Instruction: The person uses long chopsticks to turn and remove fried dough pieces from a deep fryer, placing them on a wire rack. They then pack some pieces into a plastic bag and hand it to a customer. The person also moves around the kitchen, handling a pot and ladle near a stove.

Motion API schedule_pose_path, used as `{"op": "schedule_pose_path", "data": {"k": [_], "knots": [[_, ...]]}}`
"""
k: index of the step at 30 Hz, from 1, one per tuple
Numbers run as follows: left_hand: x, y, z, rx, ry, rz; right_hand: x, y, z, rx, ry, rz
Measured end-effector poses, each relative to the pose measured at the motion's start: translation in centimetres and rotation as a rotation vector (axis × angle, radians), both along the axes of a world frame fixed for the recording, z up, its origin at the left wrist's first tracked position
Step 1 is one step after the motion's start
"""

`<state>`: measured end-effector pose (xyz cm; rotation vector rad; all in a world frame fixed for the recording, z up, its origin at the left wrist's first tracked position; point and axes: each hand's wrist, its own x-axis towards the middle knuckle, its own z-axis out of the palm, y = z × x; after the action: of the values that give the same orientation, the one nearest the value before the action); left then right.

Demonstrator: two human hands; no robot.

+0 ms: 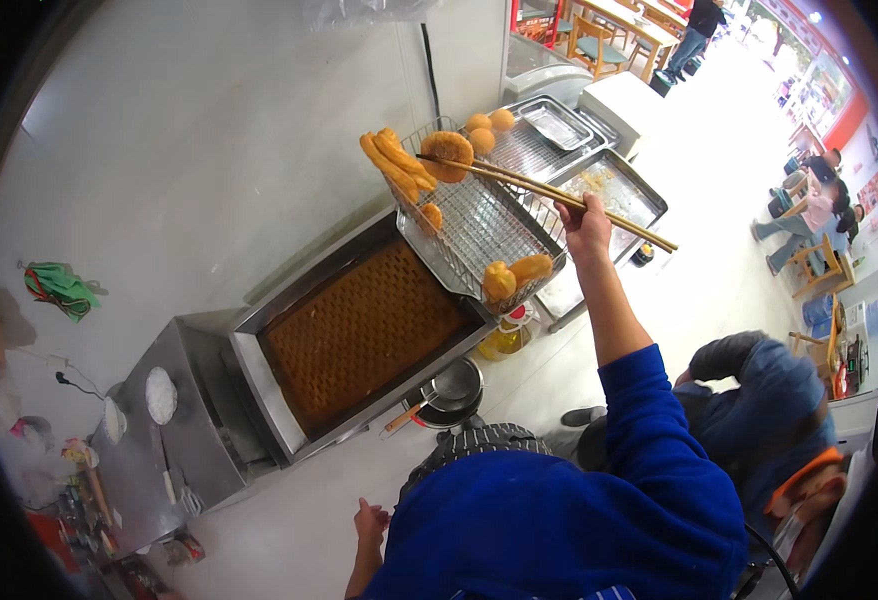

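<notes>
My right hand (587, 225) grips a pair of long wooden chopsticks (533, 184). Their far tips meet a round, browned fried cake (446, 156) above the back end of a wire draining basket (484, 217). Beside the cake, long fried dough sticks (398, 165) lean at the basket's back corner. A small fried piece (431, 217) rests below them, and two golden fried pieces (514, 277) sit at the near end. Down by my left side hangs my left hand (370, 517), fingers loosely apart and nothing seen in it.
Left of the basket is a deep fryer (364, 330) of brown oil. Fried balls (480, 131) sit on a rack behind. An oil jug (510, 337) and a pan with a strainer (450, 390) stand below. Close on my right, another person (761, 405) bends over.
</notes>
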<state>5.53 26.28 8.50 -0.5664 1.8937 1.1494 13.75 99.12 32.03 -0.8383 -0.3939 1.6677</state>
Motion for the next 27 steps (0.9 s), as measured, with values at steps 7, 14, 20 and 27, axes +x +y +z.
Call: {"op": "schedule_pose_path", "data": {"k": [7, 14, 20, 27], "knots": [[2.7, -2.7, -3.7, 0.000, -0.135, 0.219, 3.6, 1.4, 0.4, 0.076, -0.112, -0.030], [4.0, -1.2, -8.8, 0.103, -0.224, 0.199, 6.8, 3.3, -1.8, 0.019, -0.135, -0.110], [2.7, 2.3, -8.3, 0.149, -0.211, 0.253, 6.7, 6.2, -4.3, 0.009, -0.120, -0.080], [5.3, 7.9, -4.6, 0.053, -0.127, 0.323, 5.5, 11.9, -8.0, -0.091, -0.102, -0.013]]}}
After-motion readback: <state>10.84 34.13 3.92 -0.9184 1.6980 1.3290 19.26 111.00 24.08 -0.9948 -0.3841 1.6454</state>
